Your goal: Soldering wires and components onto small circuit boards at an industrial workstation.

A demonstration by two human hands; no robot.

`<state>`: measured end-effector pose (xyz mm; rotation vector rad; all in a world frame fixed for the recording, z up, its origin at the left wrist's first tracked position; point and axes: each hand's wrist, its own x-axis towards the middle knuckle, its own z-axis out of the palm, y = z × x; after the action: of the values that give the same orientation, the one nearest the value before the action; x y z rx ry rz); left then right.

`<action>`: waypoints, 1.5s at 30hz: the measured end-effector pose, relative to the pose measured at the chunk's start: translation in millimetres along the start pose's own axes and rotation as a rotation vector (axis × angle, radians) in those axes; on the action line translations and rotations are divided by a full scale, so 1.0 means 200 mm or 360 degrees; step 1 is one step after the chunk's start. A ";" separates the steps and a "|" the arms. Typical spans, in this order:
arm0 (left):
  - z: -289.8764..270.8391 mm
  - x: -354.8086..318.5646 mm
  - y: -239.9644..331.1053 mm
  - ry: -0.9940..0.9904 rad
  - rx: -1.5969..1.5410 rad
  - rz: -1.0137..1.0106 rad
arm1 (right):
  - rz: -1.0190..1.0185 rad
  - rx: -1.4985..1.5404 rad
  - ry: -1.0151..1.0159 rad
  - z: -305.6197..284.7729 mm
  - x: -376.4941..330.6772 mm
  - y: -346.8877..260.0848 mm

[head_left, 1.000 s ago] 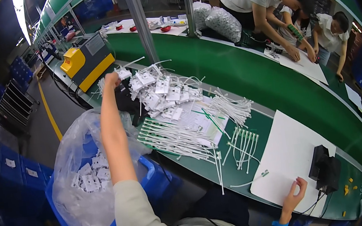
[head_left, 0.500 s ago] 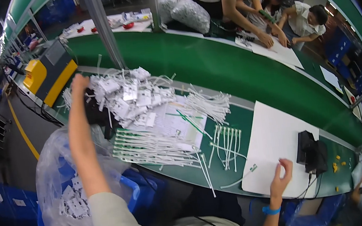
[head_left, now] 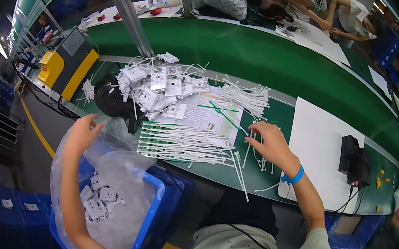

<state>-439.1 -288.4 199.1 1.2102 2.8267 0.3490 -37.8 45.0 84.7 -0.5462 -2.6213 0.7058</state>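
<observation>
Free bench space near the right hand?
Bare: the white sheet between the right hand and the black box; the green belt behind. Crowded: ties and white parts left of that hand.

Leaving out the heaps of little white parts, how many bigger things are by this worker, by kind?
Bag-lined blue crate: 1
Yellow machine: 1
Black box: 1
White sheet under it: 1
Blue wristband: 1
Total: 5

A green workbench (head_left: 278, 119) is spread across the frame's middle. On it are laid white cable ties (head_left: 182, 144), a white parts heap (head_left: 160, 87), a white sheet (head_left: 319, 144) and a black box (head_left: 353, 158) at right.
</observation>
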 end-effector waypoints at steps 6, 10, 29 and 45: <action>-0.03 -0.04 0.40 0.0075 -0.0371 0.0441 | 0.0149 0.0125 0.0257 0.01 -0.20 0.04; 0.32 0.46 0.75 0.0463 -0.0125 0.1242 | 0.0173 0.0167 0.0415 0.04 -0.27 0.06; 0.79 1.77 1.00 0.0153 0.0742 0.0434 | 0.0511 0.0051 0.1369 0.04 -0.53 0.47; 0.10 1.47 -0.22 0.0672 0.0240 0.0023 | 0.0402 0.0142 0.1467 0.03 -0.50 0.47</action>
<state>-671.0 -102.3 182.9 1.3217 3.2541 0.4470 70.9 71.7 5.3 -0.9170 -1.6740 0.4695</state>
